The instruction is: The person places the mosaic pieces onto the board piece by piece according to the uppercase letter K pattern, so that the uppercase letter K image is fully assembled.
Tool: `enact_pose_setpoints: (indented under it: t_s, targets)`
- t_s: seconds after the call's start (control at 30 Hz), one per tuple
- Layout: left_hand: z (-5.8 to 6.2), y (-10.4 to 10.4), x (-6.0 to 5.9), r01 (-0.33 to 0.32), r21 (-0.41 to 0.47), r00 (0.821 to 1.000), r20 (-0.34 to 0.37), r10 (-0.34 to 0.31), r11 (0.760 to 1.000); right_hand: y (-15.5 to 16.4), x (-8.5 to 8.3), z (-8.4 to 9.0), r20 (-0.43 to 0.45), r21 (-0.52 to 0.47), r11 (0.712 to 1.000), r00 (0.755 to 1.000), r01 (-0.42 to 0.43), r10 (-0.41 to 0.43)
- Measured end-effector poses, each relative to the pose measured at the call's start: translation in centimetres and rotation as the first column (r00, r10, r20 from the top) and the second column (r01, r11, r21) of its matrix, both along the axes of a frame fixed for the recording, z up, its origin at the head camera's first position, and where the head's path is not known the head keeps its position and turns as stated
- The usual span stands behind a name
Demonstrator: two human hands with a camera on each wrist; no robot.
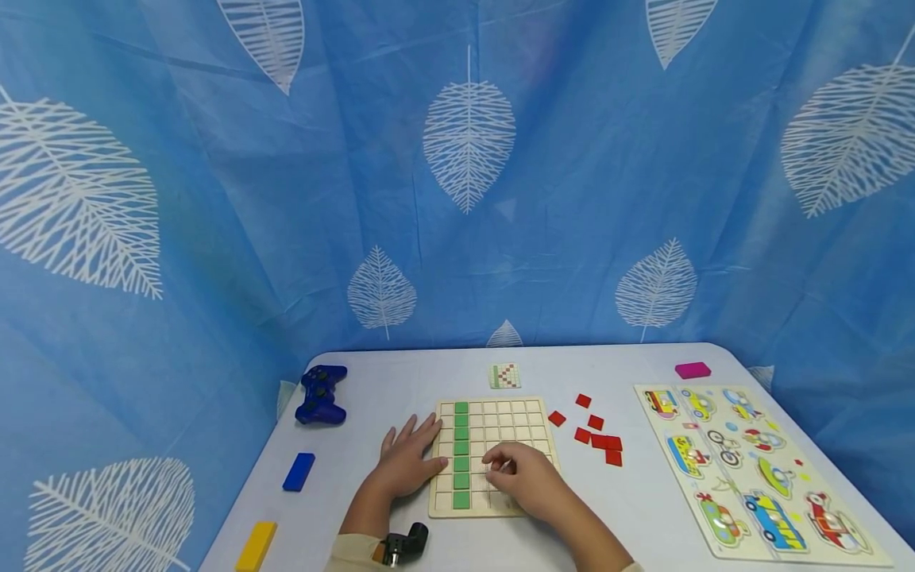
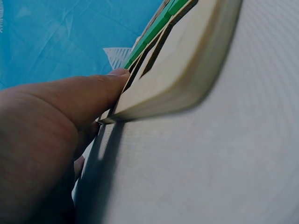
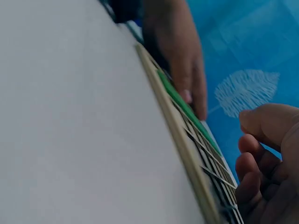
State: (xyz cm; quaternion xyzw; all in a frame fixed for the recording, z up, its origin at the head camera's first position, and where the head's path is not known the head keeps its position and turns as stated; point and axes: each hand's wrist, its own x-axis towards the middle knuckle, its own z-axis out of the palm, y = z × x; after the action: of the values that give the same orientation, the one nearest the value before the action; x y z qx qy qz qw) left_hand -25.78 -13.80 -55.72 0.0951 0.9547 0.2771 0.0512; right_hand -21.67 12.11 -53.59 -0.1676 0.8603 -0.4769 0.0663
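The square pale wooden grid board (image 1: 493, 455) lies under both hands, one column filled with green square tiles (image 1: 461, 453). The left hand (image 1: 409, 459) presses flat, fingers spread, on its edge. The right hand (image 1: 525, 477) hovers above with curled fingers; whether it holds something, I cannot tell.

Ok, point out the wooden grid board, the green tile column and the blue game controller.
wooden grid board (image 1: 511, 419): head view, bare upper cells.
green tile column (image 1: 461, 453): head view, middle tile.
blue game controller (image 1: 321, 393): head view, body centre.
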Motion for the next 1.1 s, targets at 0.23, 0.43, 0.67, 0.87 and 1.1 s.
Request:
enact_pose_setpoints:
  t_s: [0.23, 0.43, 0.67, 0.87, 1.1]
  targets:
    - [-0.1, -0.1, -0.2, -0.002, 0.001, 1.000, 0.002, 0.002, 1.000, 3.5, -2.6, 0.9, -0.012, 0.053, 0.957, 0.958, 0.287, -0.287]
    - [-0.2, -0.3, -0.4, 0.009, -0.009, 1.000, 0.004, -0.009, 1.000, 7.2, -5.3, 0.5, -0.096, 0.129, 0.910, 0.918, 0.394, -0.384]
    - [-0.1, -0.1, -0.4, 0.013, -0.005, 1.000, 0.011, -0.013, 1.000, 10.1, -6.5, -0.7, -0.060, 0.148, 0.856, 0.868, 0.496, -0.493]
    - [0.1, 0.1, -0.3, 0.005, -0.009, 1.000, 0.016, -0.005, 1.000, 10.0, -7.2, -1.4, -0.072, 0.254, 0.860, 0.896, 0.442, -0.439]
    - [0.1, 0.1, -0.2, 0.001, -0.011, 1.000, 0.024, 0.000, 1.000, 9.5, -7.5, -1.6, -0.104, 0.340, 0.846, 0.911, 0.410, -0.400]
